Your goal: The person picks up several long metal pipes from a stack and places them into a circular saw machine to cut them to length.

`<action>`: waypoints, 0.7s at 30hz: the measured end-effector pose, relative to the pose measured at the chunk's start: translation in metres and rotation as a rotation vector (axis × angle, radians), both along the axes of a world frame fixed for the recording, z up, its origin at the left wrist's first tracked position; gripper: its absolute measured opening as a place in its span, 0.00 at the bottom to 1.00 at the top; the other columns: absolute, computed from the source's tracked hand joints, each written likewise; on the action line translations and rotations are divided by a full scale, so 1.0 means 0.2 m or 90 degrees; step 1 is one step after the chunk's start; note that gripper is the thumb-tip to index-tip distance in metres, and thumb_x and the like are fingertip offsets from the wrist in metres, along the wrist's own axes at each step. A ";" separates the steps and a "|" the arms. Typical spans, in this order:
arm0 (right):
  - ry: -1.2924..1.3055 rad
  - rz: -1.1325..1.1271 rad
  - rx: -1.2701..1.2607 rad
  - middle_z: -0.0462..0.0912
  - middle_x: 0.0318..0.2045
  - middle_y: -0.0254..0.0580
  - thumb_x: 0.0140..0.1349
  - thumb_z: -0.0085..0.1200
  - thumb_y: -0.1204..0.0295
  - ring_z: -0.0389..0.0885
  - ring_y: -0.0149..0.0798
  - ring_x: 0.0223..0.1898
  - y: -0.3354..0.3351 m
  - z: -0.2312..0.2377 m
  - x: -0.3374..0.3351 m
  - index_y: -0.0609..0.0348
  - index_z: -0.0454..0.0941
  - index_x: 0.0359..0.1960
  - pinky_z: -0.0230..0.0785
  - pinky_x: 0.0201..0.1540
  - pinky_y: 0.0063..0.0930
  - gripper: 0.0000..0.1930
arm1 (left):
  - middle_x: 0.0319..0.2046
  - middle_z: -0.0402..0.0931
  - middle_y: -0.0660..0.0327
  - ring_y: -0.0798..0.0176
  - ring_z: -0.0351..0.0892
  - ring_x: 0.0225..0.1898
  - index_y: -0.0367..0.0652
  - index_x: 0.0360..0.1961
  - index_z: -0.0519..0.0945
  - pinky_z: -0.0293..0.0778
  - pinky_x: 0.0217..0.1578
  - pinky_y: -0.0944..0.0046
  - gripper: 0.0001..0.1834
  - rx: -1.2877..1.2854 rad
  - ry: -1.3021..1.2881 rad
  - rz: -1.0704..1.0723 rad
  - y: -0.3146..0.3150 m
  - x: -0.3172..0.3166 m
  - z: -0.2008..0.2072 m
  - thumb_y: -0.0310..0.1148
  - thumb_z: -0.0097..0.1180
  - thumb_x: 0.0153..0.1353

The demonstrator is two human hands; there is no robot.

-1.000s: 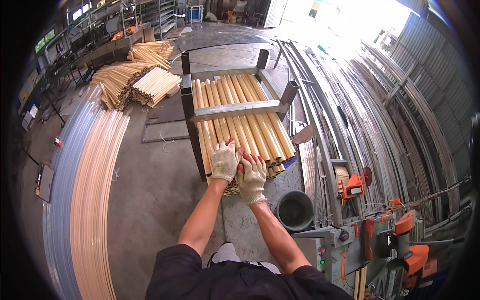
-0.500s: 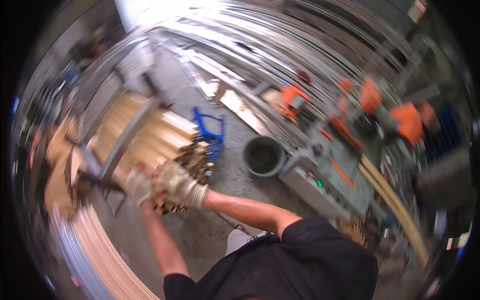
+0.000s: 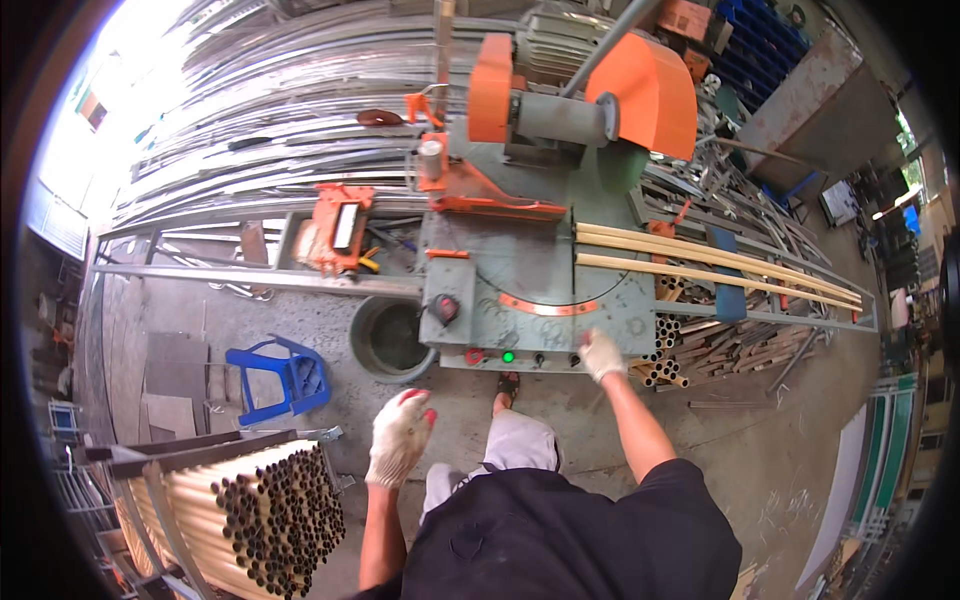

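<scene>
My left hand (image 3: 398,438), in a cream work glove with red fingertips, hangs in the air in front of the cut-off saw. Its fingers are loosely bent, with thumb and fingers apart and nothing between them. My right hand (image 3: 602,357), also gloved, is at the front edge of the grey saw table (image 3: 500,262), beside a small black knob (image 3: 575,360). Its fingers look drawn together, and whatever they may hold is hidden. Long cream tubes (image 3: 690,270) lie across the table's right side, with their left ends near the blade slot. An orange guard (image 3: 645,95) covers the blade.
A dark bucket (image 3: 390,340) and a blue plastic stool (image 3: 280,378) stand left of the saw. At lower left, a metal rack (image 3: 160,510) holds stacked cream tubes (image 3: 275,525). Long metal bars (image 3: 270,170) lie behind. More tube ends (image 3: 665,365) show under the table's right side.
My view has swung from the tube stack to the saw. Both hands have left the stack and moved apart; the right one is now at the saw table's edge.
</scene>
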State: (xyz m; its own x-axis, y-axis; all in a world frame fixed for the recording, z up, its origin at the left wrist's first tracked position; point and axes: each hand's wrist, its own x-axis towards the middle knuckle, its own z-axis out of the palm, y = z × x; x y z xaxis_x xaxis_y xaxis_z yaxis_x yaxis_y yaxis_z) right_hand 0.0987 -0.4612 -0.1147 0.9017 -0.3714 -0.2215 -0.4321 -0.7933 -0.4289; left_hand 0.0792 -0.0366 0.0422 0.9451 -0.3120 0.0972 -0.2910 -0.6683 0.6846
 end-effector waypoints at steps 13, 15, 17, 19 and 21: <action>-0.166 -0.075 -0.140 0.63 0.68 0.58 0.59 0.56 0.73 0.60 0.55 0.70 -0.65 -0.07 0.68 0.64 0.63 0.67 0.55 0.72 0.42 0.33 | 0.45 0.79 0.47 0.42 0.78 0.48 0.37 0.48 0.79 0.75 0.47 0.48 0.20 0.131 0.199 -0.266 -0.81 0.68 -0.19 0.36 0.62 0.57; -0.083 -0.015 -0.259 0.62 0.69 0.59 0.61 0.54 0.71 0.60 0.58 0.71 -0.73 -0.03 0.73 0.66 0.63 0.67 0.57 0.71 0.46 0.31 | 0.46 0.79 0.46 0.41 0.78 0.48 0.37 0.49 0.79 0.75 0.48 0.48 0.21 0.121 0.202 -0.281 -0.82 0.72 -0.21 0.37 0.62 0.57; 0.092 -0.024 -0.371 0.63 0.69 0.58 0.62 0.51 0.71 0.63 0.59 0.69 -0.77 -0.04 0.82 0.61 0.60 0.70 0.57 0.71 0.44 0.32 | 0.46 0.79 0.46 0.40 0.79 0.48 0.37 0.47 0.79 0.75 0.49 0.48 0.18 0.130 0.237 -0.265 -0.81 0.76 -0.20 0.35 0.61 0.57; 0.158 -0.044 -0.369 0.72 0.63 0.59 0.68 0.44 0.68 0.73 0.61 0.61 -0.81 -0.06 0.93 0.58 0.68 0.65 0.64 0.65 0.45 0.24 | 0.47 0.79 0.46 0.39 0.79 0.49 0.37 0.46 0.80 0.76 0.49 0.48 0.18 0.138 0.257 -0.263 -0.79 0.80 -0.22 0.35 0.62 0.56; 0.086 -0.149 -0.232 0.78 0.55 0.59 0.70 0.42 0.67 0.78 0.61 0.55 -0.81 -0.11 1.02 0.60 0.74 0.58 0.68 0.59 0.47 0.19 | 0.47 0.79 0.45 0.39 0.79 0.49 0.37 0.47 0.80 0.76 0.49 0.48 0.18 0.151 0.267 -0.279 -0.74 0.83 -0.24 0.35 0.62 0.56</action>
